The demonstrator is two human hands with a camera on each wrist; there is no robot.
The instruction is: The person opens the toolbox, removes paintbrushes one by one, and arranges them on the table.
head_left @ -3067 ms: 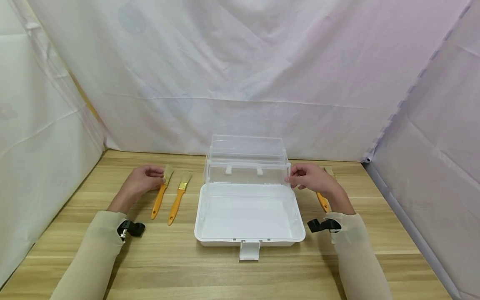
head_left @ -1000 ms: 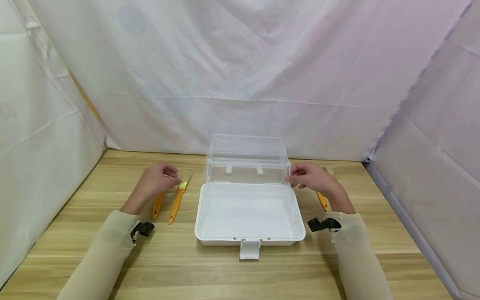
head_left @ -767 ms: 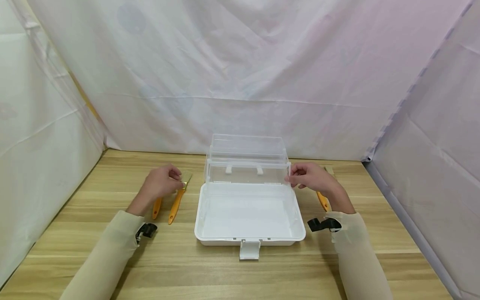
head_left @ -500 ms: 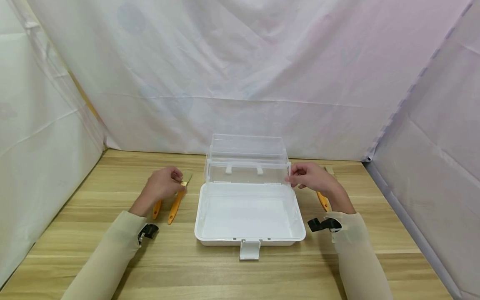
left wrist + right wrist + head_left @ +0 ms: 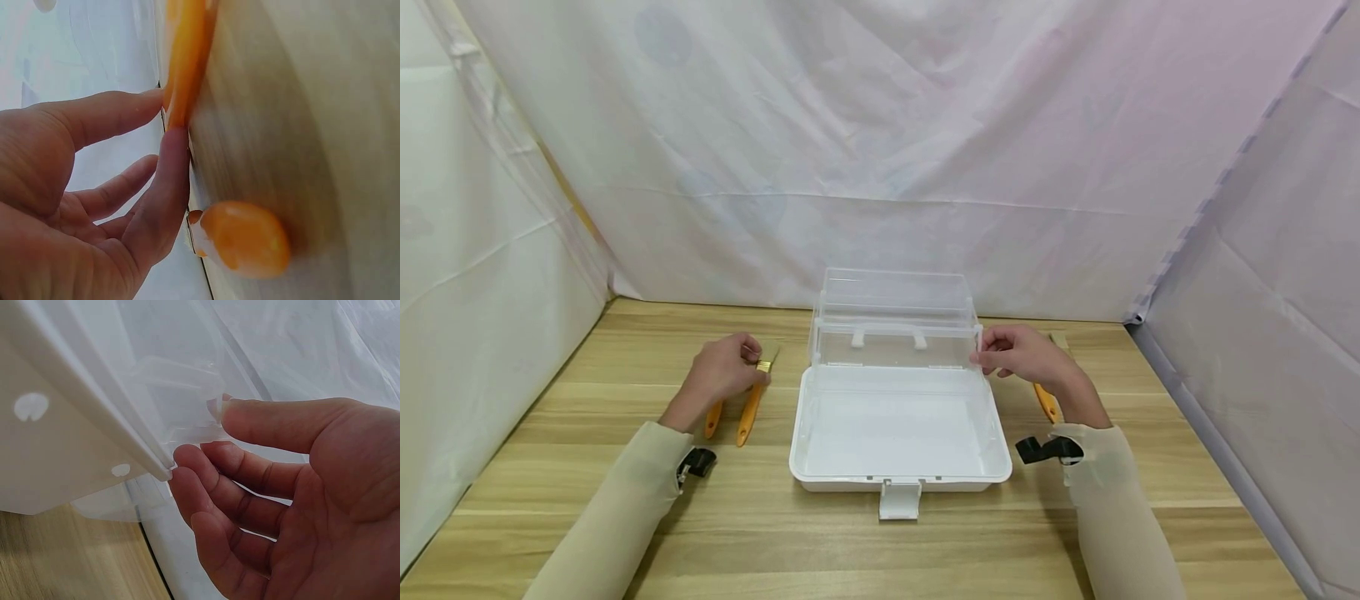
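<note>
A white plastic storage box (image 5: 898, 433) with a clear lid (image 5: 895, 292) folded back stands in the middle of the wooden table. My left hand (image 5: 722, 367) pinches a paintbrush (image 5: 751, 414) by its orange handle, between thumb and index finger, as the left wrist view shows. Just left of it lies another paintbrush (image 5: 713, 419), its bristle end hidden under the hand. My right hand (image 5: 1018, 354) pinches the right edge of the lid, thumb on one side and fingers curled on the other. Partly behind the right wrist lies a third paintbrush (image 5: 1047, 403).
A white latch (image 5: 899, 500) hangs down at the front of the box. Pale cloth (image 5: 880, 167) walls in the table (image 5: 760, 533) at the back and both sides. Black wrist mounts (image 5: 700, 462) sit on both sleeves.
My left hand has moved right, from the leftmost paintbrush to the one nearer the box, and now pinches it. That brush has shifted slightly left. The right hand stays at the lid.
</note>
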